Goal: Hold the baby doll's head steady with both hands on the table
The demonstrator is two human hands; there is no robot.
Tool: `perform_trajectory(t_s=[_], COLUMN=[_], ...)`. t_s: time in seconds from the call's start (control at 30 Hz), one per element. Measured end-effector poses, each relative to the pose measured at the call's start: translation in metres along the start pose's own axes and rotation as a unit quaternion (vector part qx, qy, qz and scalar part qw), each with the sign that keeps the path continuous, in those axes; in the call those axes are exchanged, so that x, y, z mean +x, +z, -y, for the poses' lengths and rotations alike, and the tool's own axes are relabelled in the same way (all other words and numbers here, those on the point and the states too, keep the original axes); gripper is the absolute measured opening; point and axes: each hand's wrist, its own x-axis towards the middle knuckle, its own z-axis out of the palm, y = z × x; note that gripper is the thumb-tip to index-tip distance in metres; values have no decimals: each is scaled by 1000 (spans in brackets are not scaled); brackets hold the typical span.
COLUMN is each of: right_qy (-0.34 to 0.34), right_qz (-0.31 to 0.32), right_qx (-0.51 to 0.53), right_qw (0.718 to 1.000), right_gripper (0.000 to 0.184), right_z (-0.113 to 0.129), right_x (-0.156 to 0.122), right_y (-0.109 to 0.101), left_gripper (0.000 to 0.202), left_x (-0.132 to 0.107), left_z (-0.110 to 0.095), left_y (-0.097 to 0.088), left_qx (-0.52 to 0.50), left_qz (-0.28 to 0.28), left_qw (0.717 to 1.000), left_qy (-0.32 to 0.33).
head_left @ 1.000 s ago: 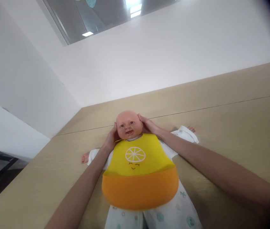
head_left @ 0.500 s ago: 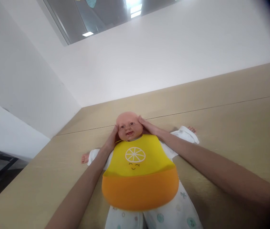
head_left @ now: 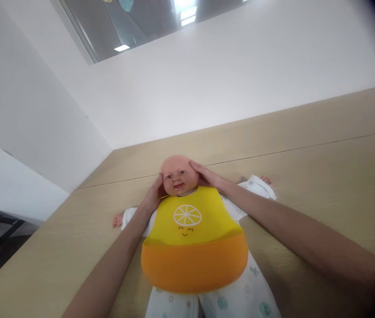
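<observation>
Change since earlier frames: the doll's head is seen turned very slightly toward the left hand; both hands are kept at its sides, the right fingers a little further onto the temple.

Head view, principal item: a bald plastic baby doll (head_left: 179, 174) in a white printed sleepsuit, laid on its back, arms spread, near the middle of the table.

Head view, worn item: a soft yellow bib with an orange catch-pocket and a lemon-slice face print (head_left: 192, 238), laid over the doll's chest, its neck band hidden behind the head.

Head view, left hand (head_left: 154, 194): cupped against the side of the doll's head and neck, fingers hidden behind it; whether the bib's band is pinched cannot be told.

Head view, right hand (head_left: 207, 176): laid loosely curved on the other side of the head, fingertips on the temple; nothing is seen enclosed.

Head view, support: a pale wood-grain table (head_left: 323, 145) set against a white wall (head_left: 223, 75).

Step in hand (judged): the head is being steadied while the fastening behind the neck is reached.

Next move (judged): a slight lift of the head is called for, so that the fingers can work at the band ends.
</observation>
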Motion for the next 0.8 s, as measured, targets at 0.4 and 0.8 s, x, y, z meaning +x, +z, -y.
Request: perform_trajectory(t_s=[0.4,0.8], right_qy=[-4,-140], right_qz=[-70,-204], right_qx=[7,-119], right_qw=[998,962], right_gripper=[42,38], right_z=[-2,-17], right_x=[21,37], right_y=[-12,-43], left_gripper=[61,60], left_x=[-1,14], left_z=[-6,-2], left_y=[9,2], left_qx=[3,-19], left_qz=[-50,-11], left_qw=[999,1000], left_qy=[11,-2])
